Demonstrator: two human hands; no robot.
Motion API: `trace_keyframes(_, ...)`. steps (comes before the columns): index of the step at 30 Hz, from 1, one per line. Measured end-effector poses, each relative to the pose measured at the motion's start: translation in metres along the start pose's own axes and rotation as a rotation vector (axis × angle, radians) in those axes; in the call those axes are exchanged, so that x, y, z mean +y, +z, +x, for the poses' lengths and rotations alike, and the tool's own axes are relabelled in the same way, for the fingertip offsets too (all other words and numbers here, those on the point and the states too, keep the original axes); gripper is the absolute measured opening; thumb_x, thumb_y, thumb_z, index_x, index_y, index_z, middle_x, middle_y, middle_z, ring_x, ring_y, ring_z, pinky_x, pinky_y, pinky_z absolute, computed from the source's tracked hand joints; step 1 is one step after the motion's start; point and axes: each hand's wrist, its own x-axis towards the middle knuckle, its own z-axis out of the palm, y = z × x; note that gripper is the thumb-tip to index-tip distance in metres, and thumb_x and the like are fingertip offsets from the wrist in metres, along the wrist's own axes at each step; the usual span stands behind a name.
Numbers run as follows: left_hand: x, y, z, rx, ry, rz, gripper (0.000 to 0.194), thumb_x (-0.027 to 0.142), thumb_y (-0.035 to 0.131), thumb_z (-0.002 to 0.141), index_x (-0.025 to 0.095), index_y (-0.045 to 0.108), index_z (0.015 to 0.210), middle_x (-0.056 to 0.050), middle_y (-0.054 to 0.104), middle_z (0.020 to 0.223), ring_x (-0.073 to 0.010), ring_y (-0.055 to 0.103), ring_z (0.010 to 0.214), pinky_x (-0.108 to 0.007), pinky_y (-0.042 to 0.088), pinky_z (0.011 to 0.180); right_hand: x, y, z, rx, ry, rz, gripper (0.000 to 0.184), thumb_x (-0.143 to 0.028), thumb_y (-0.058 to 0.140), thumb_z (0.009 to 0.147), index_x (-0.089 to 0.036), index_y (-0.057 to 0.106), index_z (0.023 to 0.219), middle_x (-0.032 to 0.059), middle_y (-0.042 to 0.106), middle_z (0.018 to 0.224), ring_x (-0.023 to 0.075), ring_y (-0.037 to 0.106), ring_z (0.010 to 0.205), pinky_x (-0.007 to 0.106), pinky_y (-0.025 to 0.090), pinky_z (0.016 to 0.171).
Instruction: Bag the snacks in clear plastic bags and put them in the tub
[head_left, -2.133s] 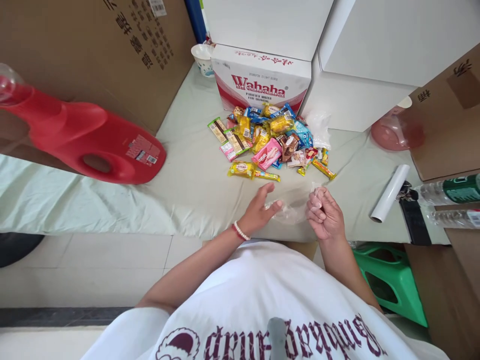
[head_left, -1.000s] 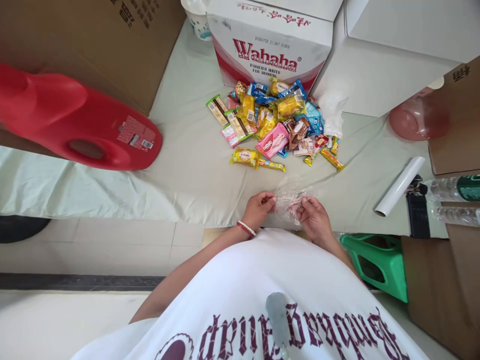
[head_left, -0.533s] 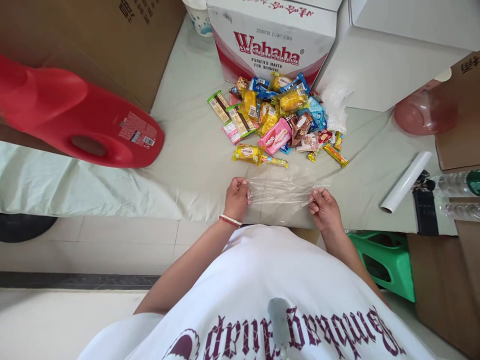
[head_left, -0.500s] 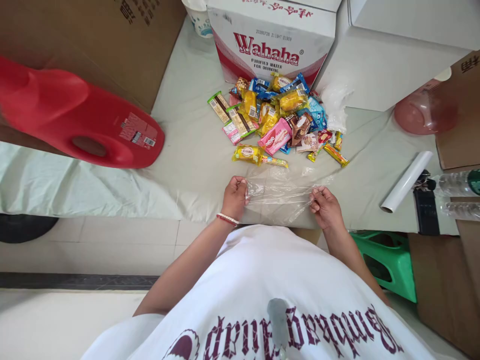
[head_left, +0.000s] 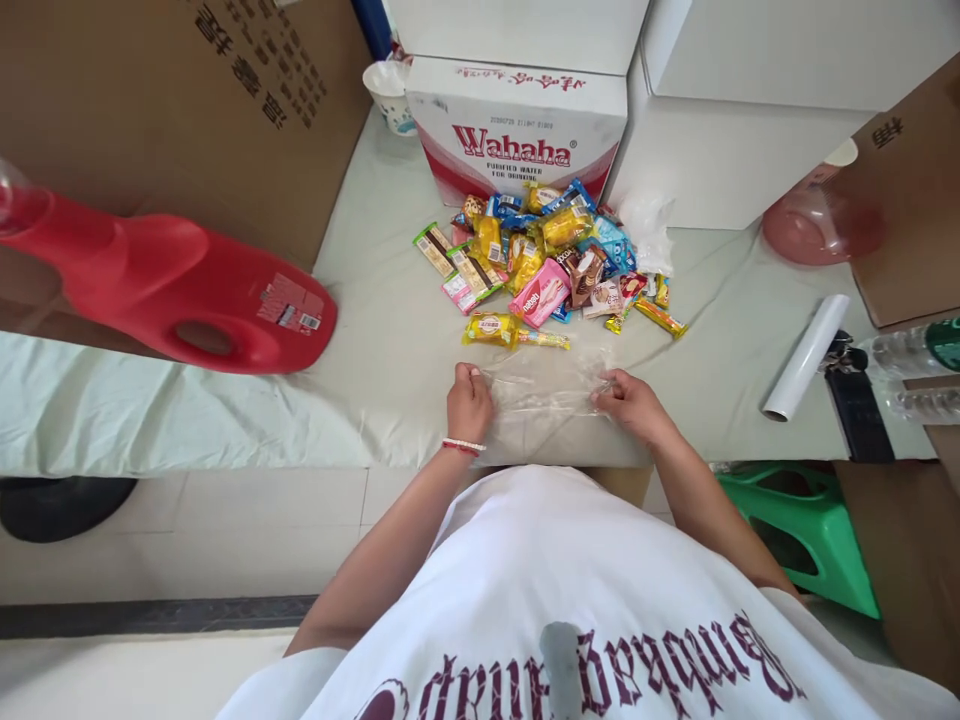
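A clear plastic bag (head_left: 541,388) is stretched between my two hands, just above the cloth near the table's front edge. My left hand (head_left: 470,403) is closed on its left side, and my right hand (head_left: 624,398) pinches its right side. The bag looks thin and flat, with nothing seen inside. Right behind it lies a heap of wrapped snacks, among them a pink Nabati packet (head_left: 540,293), a yellow-wrapped cake (head_left: 489,329) and a thin stick packet (head_left: 544,340). A crumpled bundle of clear plastic (head_left: 646,232) lies at the heap's right.
Behind the snacks stands a Wahaha water carton (head_left: 517,140) with a paper cup (head_left: 391,97) beside it. A red jug (head_left: 187,290) lies left. At right are a white roll (head_left: 807,357), a black object (head_left: 859,415), plastic bottles (head_left: 911,350) and a green stool (head_left: 810,530) below.
My left hand, earlier open, has closed on the bag. Both hands have drawn apart, spreading the bag from a crumpled bunch to a flat sheet. The snack heap is unchanged; the view has shifted.
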Motion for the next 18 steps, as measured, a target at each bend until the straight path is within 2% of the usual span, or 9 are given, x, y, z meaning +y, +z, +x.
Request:
trace_keyframes(2, -0.002, -0.010, 0.005, 0.019, 0.024, 0.152, 0.017, 0.039, 0.043, 0.100, 0.026, 0.042, 0.089, 0.003, 0.049, 0.065, -0.0189, 0.051, 0.057, -0.030, 0.039, 0.061, 0.007, -0.009, -0.003, -0.005, -0.001, -0.002, 0.043, -0.043, 0.084, 0.066, -0.021, 0.066, 0.097, -0.0072, 0.060, 0.058, 0.0079, 0.040, 0.046, 0.021, 0.026, 0.045)
trace_keyframes(4, -0.001, -0.015, 0.006, 0.103, 0.094, 0.289, 0.013, 0.037, 0.047, 0.098, 0.024, 0.047, 0.093, -0.004, 0.057, 0.077, -0.0237, 0.059, 0.073, -0.035, 0.044, 0.071, 0.012, -0.016, -0.004, -0.007, -0.008, -0.011, 0.044, -0.046, 0.082, 0.068, -0.020, 0.065, 0.100, -0.0069, 0.060, 0.060, 0.0073, 0.037, 0.046, 0.022, 0.024, 0.046)
trace_keyframes(7, 0.004, -0.013, -0.004, 0.346, 0.375, 0.441, 0.026, 0.038, 0.054, 0.094, 0.018, 0.055, 0.110, -0.018, 0.062, 0.112, -0.0333, 0.059, 0.110, -0.048, 0.045, 0.095, 0.014, -0.019, -0.007, 0.013, -0.069, -0.067, 0.048, -0.048, 0.078, 0.071, -0.020, 0.062, 0.107, -0.0075, 0.058, 0.061, 0.0086, 0.038, 0.050, 0.023, 0.028, 0.050)
trace_keyframes(8, 0.006, -0.010, -0.008, 0.374, 0.506, 0.494, 0.029, 0.037, 0.056, 0.093, 0.017, 0.057, 0.114, -0.020, 0.061, 0.119, -0.0348, 0.056, 0.119, -0.051, 0.041, 0.102, 0.014, -0.017, -0.008, 0.020, -0.097, -0.088, 0.049, -0.049, 0.076, 0.073, -0.020, 0.061, 0.109, -0.0076, 0.057, 0.061, 0.0095, 0.041, 0.052, 0.023, 0.030, 0.052)
trace_keyframes(9, 0.008, -0.007, -0.012, 0.329, 0.643, 0.551, 0.029, 0.036, 0.057, 0.093, 0.017, 0.059, 0.116, -0.019, 0.062, 0.122, -0.0346, 0.054, 0.125, -0.053, 0.038, 0.108, 0.014, -0.016, -0.009, 0.023, -0.120, -0.111, 0.051, -0.050, 0.075, 0.074, -0.020, 0.060, 0.112, -0.0075, 0.056, 0.063, 0.0105, 0.043, 0.054, 0.024, 0.032, 0.054)
trace_keyframes(10, 0.009, -0.004, -0.016, 0.214, 0.771, 0.612, 0.026, 0.033, 0.056, 0.095, 0.019, 0.061, 0.116, -0.017, 0.064, 0.122, -0.0329, 0.054, 0.128, -0.054, 0.034, 0.112, 0.014, -0.015, -0.011, 0.022, -0.133, -0.136, 0.053, -0.051, 0.073, 0.075, -0.020, 0.058, 0.115, -0.0072, 0.056, 0.064, 0.0113, 0.046, 0.056, 0.025, 0.035, 0.055)
trace_keyframes(12, 0.008, 0.000, -0.017, -0.111, 0.936, 0.722, 0.025, 0.030, 0.054, 0.097, 0.024, 0.065, 0.118, -0.012, 0.068, 0.123, -0.0292, 0.054, 0.133, -0.056, 0.027, 0.120, 0.015, -0.017, -0.014, 0.024, -0.144, -0.188, 0.058, -0.053, 0.072, 0.075, -0.020, 0.056, 0.120, -0.0069, 0.055, 0.067, 0.0122, 0.047, 0.058, 0.026, 0.037, 0.057)
trace_keyframes(14, 0.004, -0.001, -0.014, -0.343, 0.929, 0.803, 0.034, 0.034, 0.055, 0.097, 0.027, 0.062, 0.130, -0.012, 0.064, 0.137, -0.0300, 0.049, 0.140, -0.063, 0.018, 0.123, 0.019, -0.029, -0.019, 0.042, -0.150, -0.237, 0.063, -0.056, 0.072, 0.075, -0.020, 0.055, 0.123, -0.0066, 0.054, 0.068, 0.0127, 0.048, 0.058, 0.027, 0.039, 0.058)
trace_keyframes(18, -0.010, -0.011, -0.008, -0.469, 0.767, 0.862, 0.061, 0.047, 0.060, 0.094, 0.025, 0.047, 0.149, -0.017, 0.041, 0.161, -0.0350, 0.037, 0.149, -0.072, 0.012, 0.121, 0.029, -0.079, -0.026, -0.012, -0.109, -0.370, 0.065, -0.057, 0.073, 0.074, -0.019, 0.057, 0.124, -0.0030, 0.059, 0.072, 0.0153, 0.054, 0.064, 0.029, 0.044, 0.062)
